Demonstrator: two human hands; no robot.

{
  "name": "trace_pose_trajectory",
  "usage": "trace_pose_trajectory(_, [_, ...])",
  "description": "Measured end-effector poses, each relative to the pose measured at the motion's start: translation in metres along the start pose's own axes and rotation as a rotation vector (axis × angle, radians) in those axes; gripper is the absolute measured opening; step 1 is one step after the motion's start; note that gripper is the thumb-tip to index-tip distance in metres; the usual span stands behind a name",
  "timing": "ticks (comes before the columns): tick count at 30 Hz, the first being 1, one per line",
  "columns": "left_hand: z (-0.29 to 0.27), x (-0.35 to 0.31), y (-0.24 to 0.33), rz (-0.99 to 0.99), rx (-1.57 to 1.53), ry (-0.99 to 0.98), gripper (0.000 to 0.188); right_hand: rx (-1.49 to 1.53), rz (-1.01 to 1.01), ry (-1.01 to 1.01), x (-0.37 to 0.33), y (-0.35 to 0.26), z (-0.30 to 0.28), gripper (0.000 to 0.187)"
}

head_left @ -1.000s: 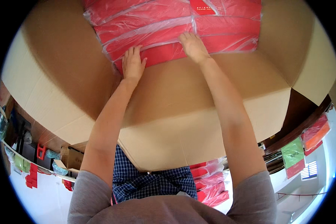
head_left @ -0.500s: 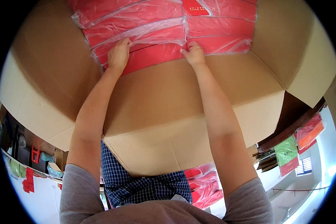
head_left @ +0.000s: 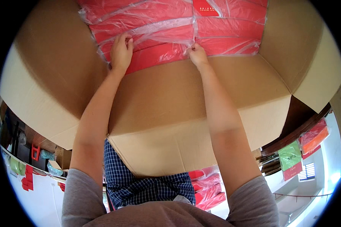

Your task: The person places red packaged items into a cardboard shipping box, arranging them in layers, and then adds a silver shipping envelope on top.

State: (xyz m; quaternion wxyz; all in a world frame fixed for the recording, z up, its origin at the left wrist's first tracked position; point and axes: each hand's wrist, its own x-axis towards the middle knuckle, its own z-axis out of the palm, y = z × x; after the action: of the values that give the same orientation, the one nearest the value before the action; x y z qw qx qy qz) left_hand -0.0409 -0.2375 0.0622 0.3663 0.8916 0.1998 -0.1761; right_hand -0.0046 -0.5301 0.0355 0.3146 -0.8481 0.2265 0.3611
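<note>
Inside a large brown cardboard box point(head_left: 166, 92), red flat-sided packs point(head_left: 231, 28) lie in two columns of several rows, covered by clear plastic wrap point(head_left: 159, 28). My left hand point(head_left: 121, 55) rests at the left column, fingers curled with the thumb close to them, at the wrap's loose edge. Its hold on the film is partly hidden. Farther right, near the gap between the columns, my right hand point(head_left: 198, 56) pinches a gathered bit of the wrap between thumb and fingers. Both forearms reach over the box's near flap point(head_left: 170, 147).
The box's side walls rise to the left and right, with a flap point(head_left: 320, 68) folded out at right. More red wrapped packs point(head_left: 208, 189) lie below the near flap. Green and red packets point(head_left: 290, 156) are at far right; a red plastic item point(head_left: 35, 152) sits at far left.
The box and packs have shifted slightly right in view. My right hand has closed more tightly on the wrap, while my left fingers have curled a little and shifted at its edge.
</note>
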Motion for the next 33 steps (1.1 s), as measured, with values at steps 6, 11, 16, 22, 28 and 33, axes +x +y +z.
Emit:
trace_pose_trajectory(6, [-0.008,-0.045,-0.015,-0.241,-0.032,0.258,0.024,0.054,0.366,-0.583,0.009,-0.026,-0.017,0.038])
trace_pose_trajectory(11, [-0.010,-0.080,-0.001,-0.342,-0.022,0.240,0.029,0.082,0.163,-0.727,-0.001,-0.034,-0.016,0.040])
trace_pose_trajectory(16, [-0.017,-0.116,-0.008,-0.314,0.172,0.029,0.039,0.229,0.098,-0.879,-0.007,-0.032,-0.048,0.034])
trace_pose_trajectory(22, [-0.026,-0.122,-0.024,-0.140,0.246,-0.021,0.063,0.242,0.117,-0.943,-0.027,-0.052,-0.072,0.033])
trace_pose_trajectory(28, [-0.026,-0.092,0.010,0.228,0.543,-0.214,0.082,0.225,0.143,-0.974,-0.040,-0.069,-0.087,0.033])
trace_pose_trajectory(33, [-0.011,-0.067,0.004,0.316,0.640,-0.293,0.050,0.231,0.165,-0.965,-0.047,-0.081,-0.091,0.031])
